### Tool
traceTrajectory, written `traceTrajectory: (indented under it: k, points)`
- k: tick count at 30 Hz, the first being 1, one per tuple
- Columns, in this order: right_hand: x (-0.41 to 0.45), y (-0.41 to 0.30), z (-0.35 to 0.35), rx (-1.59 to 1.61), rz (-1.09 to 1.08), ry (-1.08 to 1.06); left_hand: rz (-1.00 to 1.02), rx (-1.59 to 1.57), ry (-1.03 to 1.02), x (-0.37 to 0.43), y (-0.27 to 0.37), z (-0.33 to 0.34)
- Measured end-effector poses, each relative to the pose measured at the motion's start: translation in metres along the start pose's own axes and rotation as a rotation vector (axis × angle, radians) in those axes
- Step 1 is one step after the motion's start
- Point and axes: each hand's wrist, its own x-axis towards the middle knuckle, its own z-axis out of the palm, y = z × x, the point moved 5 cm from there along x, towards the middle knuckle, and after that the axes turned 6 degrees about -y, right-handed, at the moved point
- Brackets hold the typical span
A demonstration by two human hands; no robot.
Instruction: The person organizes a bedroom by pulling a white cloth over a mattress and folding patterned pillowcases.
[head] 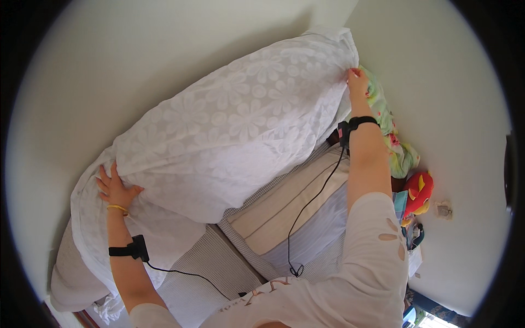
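Observation:
A white cloth with a flower pattern drapes in a long bulging heap along the wall. At its far right corner my right hand pinches the cloth's edge between thumb and fingers. My left hand rests on the cloth at the left, fingers spread and pressing on it. Under the cloth's lower edge shows a grey checked seat surface, probably of a sofa. A beige striped cushion or folded cloth lies there, beside a pale blue striped fabric. What the white cloth covers is hidden.
A green floral cloth is bunched beyond my right arm, near a red plush toy. Walls stand close behind and to the right. Black cables run from my wrist straps across the seat. A beige padded armrest is at lower left.

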Motion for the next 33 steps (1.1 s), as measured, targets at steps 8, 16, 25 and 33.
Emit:
traceTrajectory:
  k: [8, 16, 25, 33]
  points:
    - [0.041, -0.129, 0.035, 0.016, -0.183, -0.162, -0.071, 0.084, -0.003, -0.003, -0.02, -0.006]
    - [-0.073, -0.032, 0.088, 0.23, 0.062, 0.033, -0.049, 0.11, 0.037, 0.004, -0.023, -0.005]
    - [-0.494, 0.051, 0.136, -0.376, -0.114, -1.285, -0.06, 0.089, -0.018, -0.002, -0.007, -0.002]
    - [-0.502, 0.042, 0.041, -0.146, 0.241, -0.919, -0.039, 0.081, -0.013, -0.017, 0.006, -0.01]
